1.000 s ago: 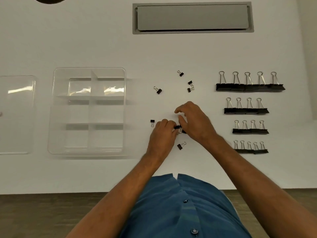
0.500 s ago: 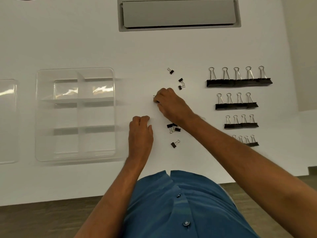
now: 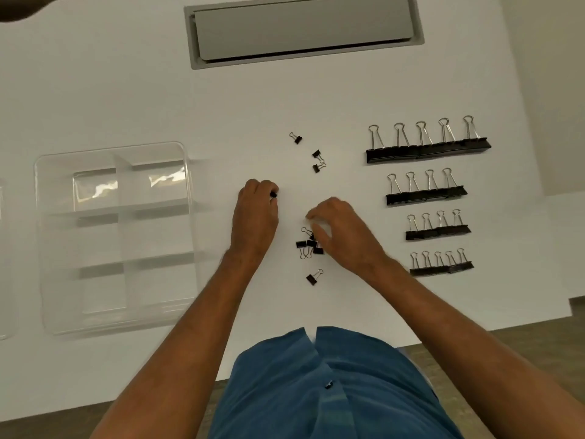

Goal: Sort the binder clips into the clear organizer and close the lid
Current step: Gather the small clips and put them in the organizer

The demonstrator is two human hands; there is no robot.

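The clear organizer, with several empty compartments, lies on the white table at the left. My left hand is curled right of it, with a small black binder clip pinched at its fingertips. My right hand hovers with bent fingers over a little cluster of small clips; whether it holds one is hidden. More small clips lie loose: one near me, one farther off, and a pair between them.
Four rows of larger black clips stand at the right, biggest at the back, smallest in front. The clear lid peeks in at the left edge. A grey hatch sits at the back.
My right hand reached out to a loose clip on the left, then came back to the cluster. My left hand left the cluster and moved forward, and now pinches a small clip.
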